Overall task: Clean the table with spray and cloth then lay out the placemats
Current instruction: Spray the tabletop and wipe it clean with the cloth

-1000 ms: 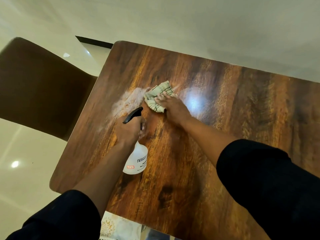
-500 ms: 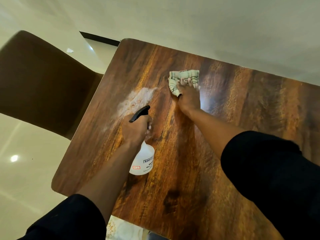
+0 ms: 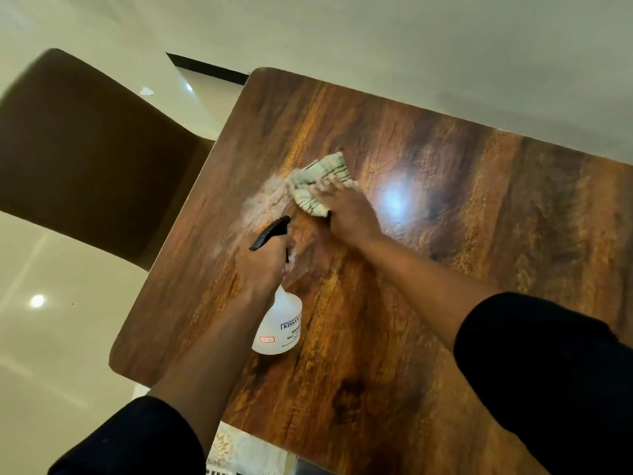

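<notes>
A dark wooden table fills the view. My left hand grips the neck of a white spray bottle with a black trigger head, held just above the table's left part. My right hand presses a crumpled pale checked cloth flat onto the wood with straight fingers. A whitish wet patch of spray lies just left of the cloth. A patterned cream placemat peeks out below the table's near edge.
A brown chair stands at the table's left side. Glossy pale floor surrounds the table, and a light reflection shines on the wood right of the cloth.
My right hand has dragged the cloth back from the far middle of the table toward the wet patch, nearer the bottle. The left hand with the bottle stays about where it was.
</notes>
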